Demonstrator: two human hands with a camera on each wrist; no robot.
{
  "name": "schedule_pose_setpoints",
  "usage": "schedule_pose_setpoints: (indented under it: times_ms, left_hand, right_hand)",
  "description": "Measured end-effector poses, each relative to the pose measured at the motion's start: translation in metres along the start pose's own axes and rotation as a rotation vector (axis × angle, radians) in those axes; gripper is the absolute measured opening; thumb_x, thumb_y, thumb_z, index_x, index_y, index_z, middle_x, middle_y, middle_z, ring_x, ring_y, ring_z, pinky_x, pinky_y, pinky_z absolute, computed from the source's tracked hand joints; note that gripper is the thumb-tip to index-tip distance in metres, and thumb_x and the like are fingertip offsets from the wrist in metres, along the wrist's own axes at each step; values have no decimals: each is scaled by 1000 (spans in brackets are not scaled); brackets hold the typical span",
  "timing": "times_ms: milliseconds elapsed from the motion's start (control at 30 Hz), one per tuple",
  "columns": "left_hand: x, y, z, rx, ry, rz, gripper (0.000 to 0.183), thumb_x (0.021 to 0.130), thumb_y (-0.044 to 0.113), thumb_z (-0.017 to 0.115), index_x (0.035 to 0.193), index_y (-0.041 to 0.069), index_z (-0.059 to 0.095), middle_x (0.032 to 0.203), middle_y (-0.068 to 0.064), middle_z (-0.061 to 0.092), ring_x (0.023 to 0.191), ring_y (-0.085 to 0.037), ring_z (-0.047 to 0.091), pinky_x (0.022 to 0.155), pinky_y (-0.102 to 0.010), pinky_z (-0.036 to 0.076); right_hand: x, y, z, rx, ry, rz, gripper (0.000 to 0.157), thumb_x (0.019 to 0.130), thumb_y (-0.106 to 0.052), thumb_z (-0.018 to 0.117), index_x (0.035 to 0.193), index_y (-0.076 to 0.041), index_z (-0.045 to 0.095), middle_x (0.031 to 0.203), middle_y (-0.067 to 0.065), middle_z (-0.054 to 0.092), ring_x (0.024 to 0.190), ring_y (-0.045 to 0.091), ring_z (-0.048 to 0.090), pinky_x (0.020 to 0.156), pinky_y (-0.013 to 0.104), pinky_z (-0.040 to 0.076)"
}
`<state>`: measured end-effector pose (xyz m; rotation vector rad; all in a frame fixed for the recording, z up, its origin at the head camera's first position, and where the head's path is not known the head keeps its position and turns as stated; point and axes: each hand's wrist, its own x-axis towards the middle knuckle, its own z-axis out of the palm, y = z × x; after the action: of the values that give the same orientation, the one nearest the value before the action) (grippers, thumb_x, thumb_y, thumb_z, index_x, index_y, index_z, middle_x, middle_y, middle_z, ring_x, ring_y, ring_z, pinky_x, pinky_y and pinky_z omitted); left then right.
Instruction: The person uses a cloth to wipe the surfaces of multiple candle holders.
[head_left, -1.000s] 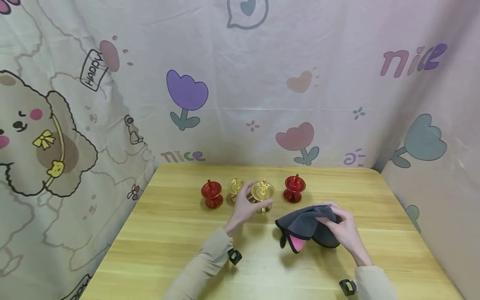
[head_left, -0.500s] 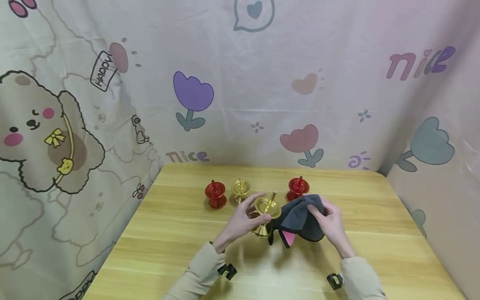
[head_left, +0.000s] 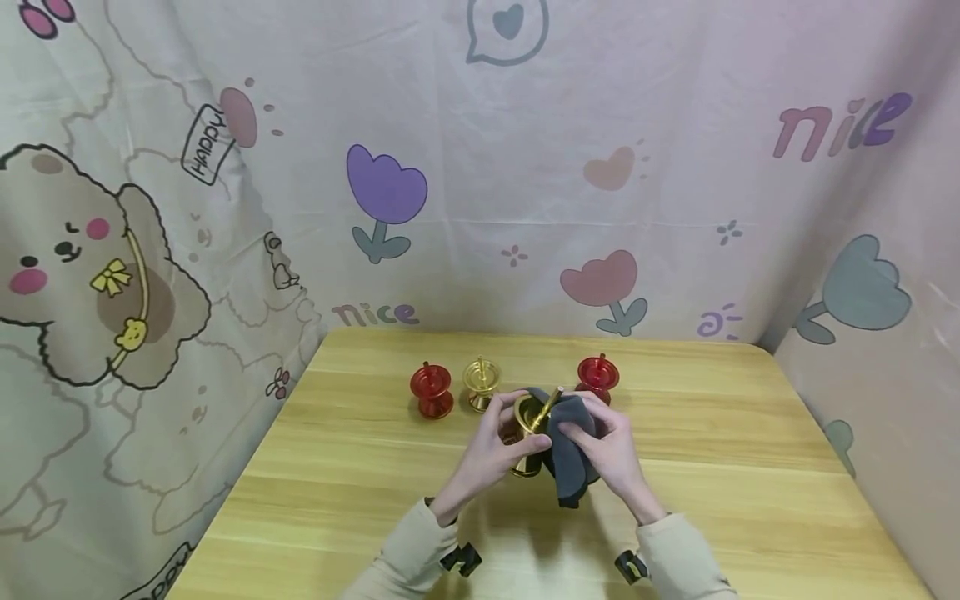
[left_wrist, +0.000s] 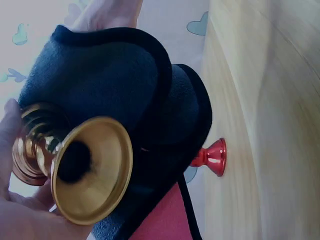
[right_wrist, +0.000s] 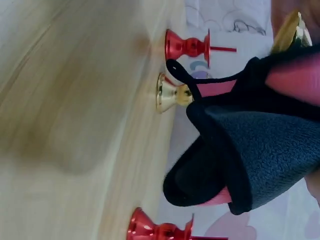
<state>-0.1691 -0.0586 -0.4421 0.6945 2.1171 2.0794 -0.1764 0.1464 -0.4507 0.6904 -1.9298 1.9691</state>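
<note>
1. The head view looks forward and down from above the near side of the tabletop (head_left: 337, 475), farthest back, taking in the left grip (head_left: 489, 448), right grip (head_left: 617, 450) and printed backdrop (head_left: 480, 183).
2. The left wrist view sits close, facing the underside of the held gold stand (left_wrist: 95, 172); the tabletop runs upright along its right side.
3. The right wrist view, also close, faces the gray cloth (right_wrist: 272, 150), with the tabletop filling its left.
4. All three share the cloth and held gold stand, only partly seen from the right wrist.

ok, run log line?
left hand: holds tilted gold stand | right hand: holds grey cloth | table: two red stands, second gold stand
</note>
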Motion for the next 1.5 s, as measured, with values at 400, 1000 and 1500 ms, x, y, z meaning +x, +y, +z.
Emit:
schedule_pose_setpoints:
  times_ms: [400,1000,1500]
  left_hand:
    - [-11,9,-2,71,67,45,71,85,23,81,141,2,43,120,-25,70,91,-5,66,79,-22,57]
    - [-17,16,-2,241,56,83,68,82,17,84,139,5,47,116,-15,74,78,-3,60,67,-18,52]
    - [-25,13,-2,146,7,-34,59,87,19,80,136,6,50,119,-17,73,91,-5,64,80,-20,54]
  right_hand:
    - [11,-18,5,-71,-181,-3,29,78,9,79,106,7,74,111,-5,74,107,3,64,90,17,54]
    - [2,-11,22,-30,-96,-84,32,76,16,77,107,11,72,108,-4,76,108,2,64,97,14,51]
    - [-8,-12,31,249,146,19,30,79,21,69,106,9,72,101,0,79,95,9,74,79,20,60]
